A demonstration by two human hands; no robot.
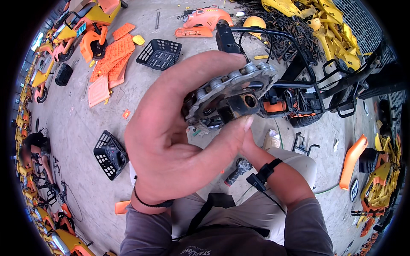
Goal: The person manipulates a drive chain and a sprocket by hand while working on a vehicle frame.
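Observation:
My left hand (166,123) is raised close to the view, its fingers and thumb curled round a greasy sprocket (262,77) with a chain wrapped on its teeth. A dark square-ended crank piece (239,109) with a round hole sits at the sprocket's middle, by my left thumb tip. Behind that thumb, only the base of my right hand (250,144) shows; its fingers are hidden. Beyond the sprocket lies a black bike frame (294,85) with cables and an orange part. A cordless power tool (239,171) rests on the floor between my legs.
Black plastic baskets (159,54) stand on the concrete, one holding a dark part. Orange panels (113,59) lie at the far left, yellow panels (341,30) and dark metal scrap at the far right. Another person (36,149) crouches at the left. A curved orange panel (353,162) lies right.

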